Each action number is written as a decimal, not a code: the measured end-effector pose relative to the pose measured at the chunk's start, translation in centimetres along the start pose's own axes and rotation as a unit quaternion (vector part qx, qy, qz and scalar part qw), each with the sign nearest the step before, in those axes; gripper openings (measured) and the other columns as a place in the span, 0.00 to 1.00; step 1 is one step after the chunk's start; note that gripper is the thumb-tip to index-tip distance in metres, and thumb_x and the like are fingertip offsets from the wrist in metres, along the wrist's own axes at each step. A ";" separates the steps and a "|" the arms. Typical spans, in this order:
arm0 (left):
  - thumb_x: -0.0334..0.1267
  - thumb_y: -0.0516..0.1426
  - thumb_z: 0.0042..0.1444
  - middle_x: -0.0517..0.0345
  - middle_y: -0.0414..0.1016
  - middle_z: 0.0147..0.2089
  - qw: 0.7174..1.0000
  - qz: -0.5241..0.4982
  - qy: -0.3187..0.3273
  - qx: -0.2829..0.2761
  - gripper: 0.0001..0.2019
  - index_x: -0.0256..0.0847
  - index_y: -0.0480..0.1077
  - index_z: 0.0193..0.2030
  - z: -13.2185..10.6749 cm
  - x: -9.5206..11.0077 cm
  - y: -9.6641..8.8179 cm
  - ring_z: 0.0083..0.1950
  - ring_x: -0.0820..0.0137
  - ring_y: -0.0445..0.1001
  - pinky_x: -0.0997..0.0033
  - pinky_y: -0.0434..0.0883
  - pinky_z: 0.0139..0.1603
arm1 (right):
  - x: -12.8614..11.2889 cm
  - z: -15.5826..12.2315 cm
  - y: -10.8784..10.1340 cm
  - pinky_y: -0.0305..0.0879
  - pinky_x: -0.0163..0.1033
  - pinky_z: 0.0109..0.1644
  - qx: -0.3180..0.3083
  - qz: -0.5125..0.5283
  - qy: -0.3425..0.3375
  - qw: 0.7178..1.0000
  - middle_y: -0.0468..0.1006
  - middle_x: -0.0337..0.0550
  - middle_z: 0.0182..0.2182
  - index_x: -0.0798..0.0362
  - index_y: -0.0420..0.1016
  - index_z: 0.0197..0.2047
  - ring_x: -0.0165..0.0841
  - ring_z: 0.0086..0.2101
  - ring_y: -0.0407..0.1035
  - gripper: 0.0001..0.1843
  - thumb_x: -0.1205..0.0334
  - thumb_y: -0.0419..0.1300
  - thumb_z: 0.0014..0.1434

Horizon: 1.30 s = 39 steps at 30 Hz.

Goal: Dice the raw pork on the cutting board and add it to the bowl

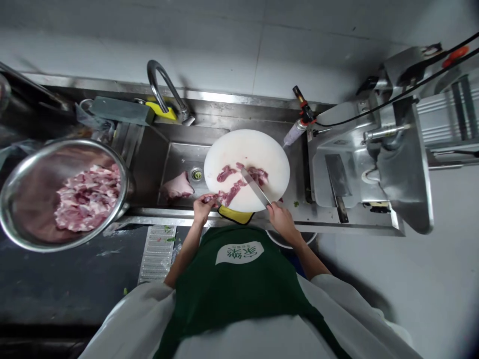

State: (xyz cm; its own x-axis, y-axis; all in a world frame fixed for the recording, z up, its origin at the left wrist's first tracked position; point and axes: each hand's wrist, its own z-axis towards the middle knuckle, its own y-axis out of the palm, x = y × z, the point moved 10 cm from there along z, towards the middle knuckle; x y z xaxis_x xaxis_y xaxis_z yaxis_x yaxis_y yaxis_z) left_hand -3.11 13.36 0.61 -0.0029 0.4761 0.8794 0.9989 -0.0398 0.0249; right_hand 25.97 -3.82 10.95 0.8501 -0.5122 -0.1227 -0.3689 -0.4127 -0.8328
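Note:
On a round white cutting board (247,144) lie several pieces of raw red meat (226,173). My right hand (281,218) is closed round the handle of a knife (256,187), whose blade points up and left over the board, its tip by the meat. At the board's lower left edge, my left hand (204,207) pinches the end of a long meat strip (235,192) that runs onto the board. A pale piece of meat with skin (179,186) rests in the sink, left of the board.
A steel bowl (22,227) of cut meat stands at the left. The faucet (164,85) arches over the sink (149,169). To the right are a blowtorch (297,127), a cleaver (339,179) and a slicing machine (402,174). A yellow cloth (235,215) shows under the board.

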 end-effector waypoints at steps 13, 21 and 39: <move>0.34 0.61 0.60 0.46 0.74 0.45 0.796 0.494 0.338 -0.093 0.07 0.42 0.76 0.45 -3.6 3.9 10.5 0.50 0.54 0.70 0.54 0.71 0.52 | 1.3 0.3 1.1 0.62 0.40 0.48 -0.022 -0.001 0.016 1.000 0.82 0.54 0.45 0.54 0.72 0.57 0.43 0.46 0.77 0.19 0.57 0.43 0.77; 0.36 0.59 0.63 0.47 0.75 0.48 0.834 0.411 0.358 -0.082 0.06 0.43 0.75 0.46 -3.9 2.2 7.2 0.51 0.57 0.74 0.54 0.73 0.57 | 0.1 -0.9 -0.3 0.62 0.39 0.45 0.019 -0.002 0.016 1.000 0.83 0.56 0.42 0.57 0.70 0.58 0.43 0.43 0.78 0.22 0.57 0.40 0.78; 0.40 0.60 0.63 0.48 0.75 0.45 0.923 0.203 0.320 -0.067 0.05 0.43 0.75 0.40 -4.8 2.4 4.5 0.60 0.58 0.76 0.50 0.71 0.65 | -1.4 -1.0 1.5 0.64 0.38 0.45 -0.087 -0.045 -0.062 0.993 0.83 0.55 0.42 0.58 0.71 0.56 0.41 0.44 0.78 0.18 0.60 0.44 0.77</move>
State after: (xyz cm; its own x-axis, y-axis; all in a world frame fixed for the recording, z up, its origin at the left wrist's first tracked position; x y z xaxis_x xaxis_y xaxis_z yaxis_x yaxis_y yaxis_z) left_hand 1.19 10.09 5.14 0.2999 -0.2168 0.9290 0.9091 -0.2302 -0.3472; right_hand 23.83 -4.45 10.35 0.9181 -0.3757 -0.1263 -0.3396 -0.5813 -0.7394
